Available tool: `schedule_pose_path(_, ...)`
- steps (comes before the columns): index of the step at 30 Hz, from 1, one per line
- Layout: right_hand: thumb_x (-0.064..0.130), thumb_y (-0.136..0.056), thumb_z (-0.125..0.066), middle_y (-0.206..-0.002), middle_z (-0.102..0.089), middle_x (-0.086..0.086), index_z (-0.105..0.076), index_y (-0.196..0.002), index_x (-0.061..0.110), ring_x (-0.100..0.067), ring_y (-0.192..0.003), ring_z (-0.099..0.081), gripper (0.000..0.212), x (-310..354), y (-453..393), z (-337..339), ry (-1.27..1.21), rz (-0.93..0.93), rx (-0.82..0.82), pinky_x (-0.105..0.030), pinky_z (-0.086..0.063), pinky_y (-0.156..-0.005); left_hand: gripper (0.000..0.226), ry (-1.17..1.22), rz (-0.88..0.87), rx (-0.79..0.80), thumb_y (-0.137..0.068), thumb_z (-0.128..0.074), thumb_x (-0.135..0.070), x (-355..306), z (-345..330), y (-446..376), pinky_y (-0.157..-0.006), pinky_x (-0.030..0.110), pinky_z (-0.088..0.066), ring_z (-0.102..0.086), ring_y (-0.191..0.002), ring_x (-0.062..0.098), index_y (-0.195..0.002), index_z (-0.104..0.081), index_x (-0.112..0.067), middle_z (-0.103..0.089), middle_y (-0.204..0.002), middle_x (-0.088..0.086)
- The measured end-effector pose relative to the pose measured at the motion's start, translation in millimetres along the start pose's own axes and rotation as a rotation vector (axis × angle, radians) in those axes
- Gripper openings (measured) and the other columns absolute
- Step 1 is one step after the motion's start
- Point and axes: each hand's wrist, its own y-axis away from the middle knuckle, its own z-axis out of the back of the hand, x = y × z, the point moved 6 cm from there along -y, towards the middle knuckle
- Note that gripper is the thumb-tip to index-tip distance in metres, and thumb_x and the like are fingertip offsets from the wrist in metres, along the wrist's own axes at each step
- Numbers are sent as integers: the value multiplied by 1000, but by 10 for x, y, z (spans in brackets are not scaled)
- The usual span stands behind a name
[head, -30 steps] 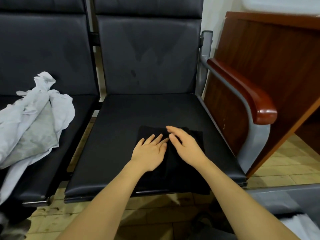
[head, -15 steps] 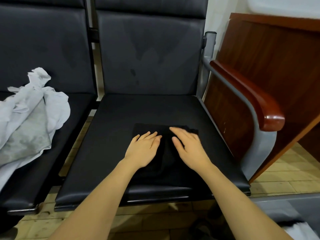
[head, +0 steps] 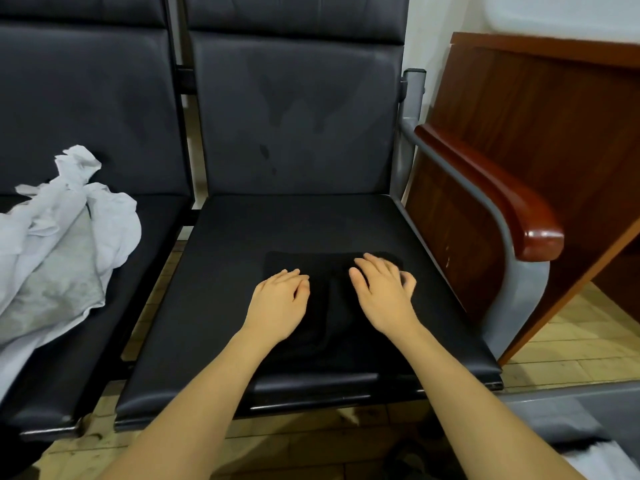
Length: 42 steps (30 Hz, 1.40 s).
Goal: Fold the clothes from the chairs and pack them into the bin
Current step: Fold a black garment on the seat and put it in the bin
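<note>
Your left hand (head: 278,306) and right hand (head: 382,294) lie flat, fingers spread, gripping nothing, on the folded black garment (head: 329,306) at the seat's (head: 242,237) front. It's soft, light, floppy w/ loose layers, so scoop under both side edges.

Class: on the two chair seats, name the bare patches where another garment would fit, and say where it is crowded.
Free: the seat between backrest and black folded garment. Crowded: its front, under left hand and right hand; white clothes pile covers the left seat.
</note>
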Motion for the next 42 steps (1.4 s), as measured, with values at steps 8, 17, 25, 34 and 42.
schedule_pose_path(8, 66, -82, -53, -140, -38, 3, -40, -140, 30, -20, -130, -32, 69, 331, 295, -8, 22, -5, -37, -41, -15, -109, 64, -323, -117, 281, -98, -25, -52, -25, 69, 520, -117, 36, 1, 8, -145, 17, -152, -3, -24, 5, -159, -1)
schedule_pose_path(17, 30, -95, -51, -119, -56, 3, -34, -144, 27, -16, -115, -47, 52, 434, 582, -41, -36, 93, -121, -36, -21, -101, 65, -379, -62, 287, -97, -17, -57, 23, -38, 730, -117, 38, 0, 15, -144, 16, -150, 7, -28, 11, -158, -1)
schedule_pose_path(25, 15, -95, -47, -104, -54, 1, -16, -149, 25, -17, -101, -53, 63, -45, 1067, 327, -139, -185, -259, -34, -22, -97, 66, -424, -135, 228, -94, -10, -59, -29, 2, 759, -116, 41, 6, 14, -145, 22, -151, 2, -27, 9, -159, 4)
schedule_pose_path(34, 25, -97, -50, -151, -32, -1, -35, -146, 22, -18, -139, -31, 51, 228, 1102, 259, -43, 279, -166, -35, -27, -111, 53, -610, -441, 154, -94, -23, -48, -157, 72, 946, -107, 41, -33, -40, -134, 23, -139, -44, -28, -46, -144, 2)
schedule_pose_path(42, 50, -101, -12, -160, 5, -1, 0, -152, 24, -17, -147, 5, 60, -286, 1120, -44, 215, -34, 293, -35, 3, -118, 54, -547, -396, 146, -95, -12, -46, 45, 74, 1013, -110, 35, -31, -32, -138, 18, -143, -29, -28, -38, -148, 2)
